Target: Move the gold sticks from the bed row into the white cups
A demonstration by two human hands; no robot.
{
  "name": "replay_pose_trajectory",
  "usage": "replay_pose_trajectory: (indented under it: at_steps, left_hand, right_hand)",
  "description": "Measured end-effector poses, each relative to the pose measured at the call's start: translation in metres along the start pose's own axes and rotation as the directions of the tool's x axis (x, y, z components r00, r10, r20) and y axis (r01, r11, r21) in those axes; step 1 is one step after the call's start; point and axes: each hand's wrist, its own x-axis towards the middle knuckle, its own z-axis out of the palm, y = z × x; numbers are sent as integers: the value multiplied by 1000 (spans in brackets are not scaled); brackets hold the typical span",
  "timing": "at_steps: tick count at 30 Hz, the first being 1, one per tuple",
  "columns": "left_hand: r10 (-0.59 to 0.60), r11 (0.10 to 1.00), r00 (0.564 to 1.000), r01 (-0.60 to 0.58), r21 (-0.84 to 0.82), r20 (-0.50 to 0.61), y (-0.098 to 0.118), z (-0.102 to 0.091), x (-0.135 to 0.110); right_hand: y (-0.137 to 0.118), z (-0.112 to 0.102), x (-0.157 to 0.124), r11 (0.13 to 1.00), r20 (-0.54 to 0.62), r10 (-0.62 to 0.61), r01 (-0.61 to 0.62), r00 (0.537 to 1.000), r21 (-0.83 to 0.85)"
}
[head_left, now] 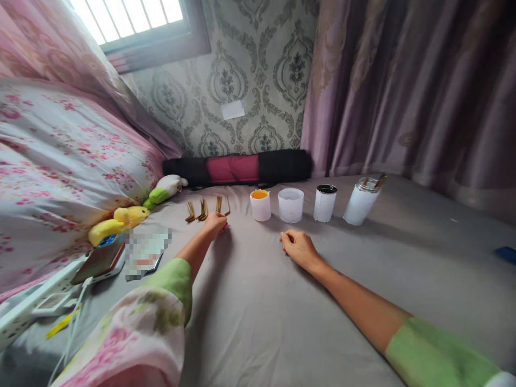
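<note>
Here, left hand (215,223) curled beside sticks (219,203), right hand (300,248) loosely curled

Barred window (139,20); patterned wall (258,64); mauve curtains (374,91)

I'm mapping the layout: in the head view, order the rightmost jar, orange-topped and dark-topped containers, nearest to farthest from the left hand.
From the left hand:
1. Orange-topped container, to its right.
2. Dark-topped container, farther right.
3. Rightmost jar, row's end.
</note>
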Motion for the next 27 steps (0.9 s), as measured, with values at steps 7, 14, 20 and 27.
replay_pose_trajectory:
  at_steps: [7,14,20,27]
  left_hand:
    - [114,963,993,-102,251,-37,-1,-5,20]
    - [181,892,983,-152,426,-29,6,-10,27]
    - [220,823,975,-179,539,-12,6,-11,38]
    - [241,772,971,-189,607,-4,9,-9,42]
  right_hand:
    - [0,1,0,1000,-8,-15,15,1000,-12]
    - [1,0,0,1000,2,-8,8,1000,9]
    - [1,1,1,1000,3,3,-3,1000,7]
    - [1,1,1,1000,1,5,-5,1000,4]
